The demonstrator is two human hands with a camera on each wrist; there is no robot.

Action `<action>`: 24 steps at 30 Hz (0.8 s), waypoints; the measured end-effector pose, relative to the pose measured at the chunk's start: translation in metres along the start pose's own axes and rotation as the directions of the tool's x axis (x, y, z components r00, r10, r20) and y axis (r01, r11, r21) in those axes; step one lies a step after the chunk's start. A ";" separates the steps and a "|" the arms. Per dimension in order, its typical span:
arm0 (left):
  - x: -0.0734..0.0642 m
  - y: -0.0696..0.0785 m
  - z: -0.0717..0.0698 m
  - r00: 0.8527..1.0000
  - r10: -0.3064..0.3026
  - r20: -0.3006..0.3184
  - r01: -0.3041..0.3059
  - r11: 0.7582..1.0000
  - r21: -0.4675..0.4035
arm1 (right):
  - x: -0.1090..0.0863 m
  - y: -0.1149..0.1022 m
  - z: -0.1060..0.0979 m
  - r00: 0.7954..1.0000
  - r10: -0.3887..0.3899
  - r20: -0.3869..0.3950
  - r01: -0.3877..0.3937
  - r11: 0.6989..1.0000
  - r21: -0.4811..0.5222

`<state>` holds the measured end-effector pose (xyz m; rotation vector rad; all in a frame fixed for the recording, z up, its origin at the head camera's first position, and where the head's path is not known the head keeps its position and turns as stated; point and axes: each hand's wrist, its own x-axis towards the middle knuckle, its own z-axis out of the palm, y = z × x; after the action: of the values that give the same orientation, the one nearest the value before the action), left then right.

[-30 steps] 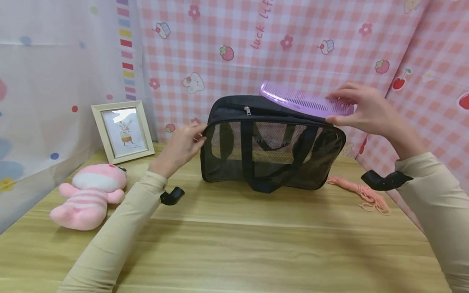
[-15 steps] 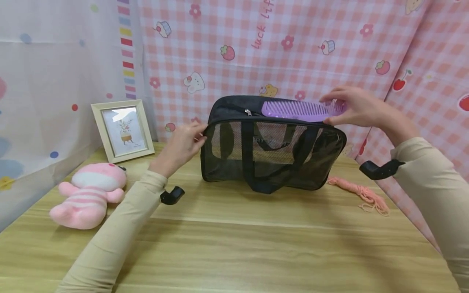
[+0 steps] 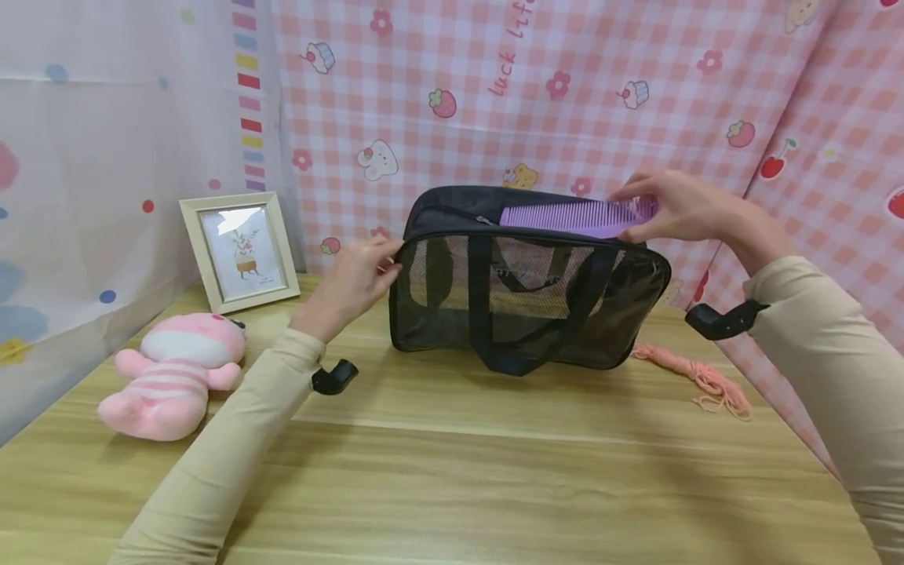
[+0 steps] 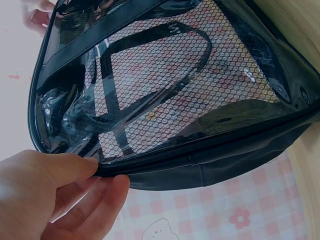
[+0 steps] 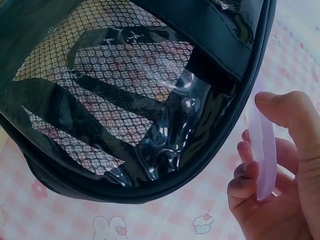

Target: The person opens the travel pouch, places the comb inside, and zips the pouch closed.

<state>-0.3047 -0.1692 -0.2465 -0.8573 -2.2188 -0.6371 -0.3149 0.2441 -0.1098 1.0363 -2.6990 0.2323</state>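
Note:
A black bag with see-through sides and a mesh back stands upright on the table, its top zipper drawn apart. Between thumb and fingers, my left hand pinches the bag's upper left corner edge; the left wrist view shows this grip on the black piping. My right hand holds a purple comb by its right end, over the bag's top opening. The comb lies lengthwise with its teeth up, and its lower edge sits behind the front rim. In the right wrist view the comb appears edge-on between thumb and fingers.
At the left lies a pink plush toy, with a cream picture frame standing behind it. A bundle of coral cord rests on the table right of the bag. A patterned pink curtain hangs behind.
My right hand has lowered the comb from above the bag's right top side into the opening and shifted slightly left. The left hand keeps its hold on the corner.

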 end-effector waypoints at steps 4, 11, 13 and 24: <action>0.000 0.001 0.000 1.000 0.001 0.003 -0.001 1.000 0.005 | -0.001 0.001 0.001 1.000 0.005 0.004 -0.006 1.000 0.015; 0.000 0.002 0.000 1.000 -0.001 0.005 0.001 1.000 0.002 | -0.001 0.006 0.003 1.000 -0.014 0.004 0.014 1.000 0.028; 0.000 0.003 0.000 1.000 -0.004 0.007 0.004 1.000 0.002 | -0.003 0.008 0.002 1.000 -0.018 0.006 0.017 0.999 0.042; 0.000 0.000 0.001 1.000 0.025 -0.012 -0.025 1.000 -0.008 | -0.011 0.015 -0.002 0.999 -0.012 0.045 0.011 1.000 0.028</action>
<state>-0.3048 -0.1683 -0.2469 -0.8818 -2.1929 -0.6384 -0.3167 0.2630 -0.1118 1.0770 -2.7364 0.2478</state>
